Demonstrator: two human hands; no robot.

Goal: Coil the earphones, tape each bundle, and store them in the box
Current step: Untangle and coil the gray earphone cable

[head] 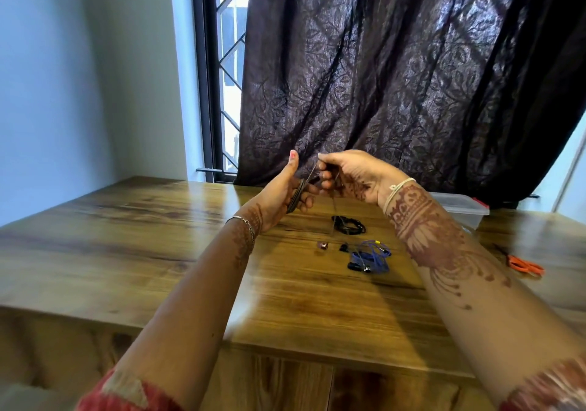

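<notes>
Both hands are raised above the wooden table [158,226]. My left hand [282,188] holds a coil of dark earphone cable [296,198] wound around its fingers, thumb pointing up. My right hand [345,176] pinches the free end of that cable just to the right of the coil; a strand hangs down from it. On the table below lie a black coiled earphone bundle [348,224] and a blue earphone tangle [369,256]. A clear plastic box [466,209] stands at the back right, partly hidden by my right forearm.
Orange-handled scissors [524,266] lie at the right of the table. A small roll of tape [322,245] sits left of the blue earphones. A dark curtain [396,77] hangs behind the table, with a window at its left.
</notes>
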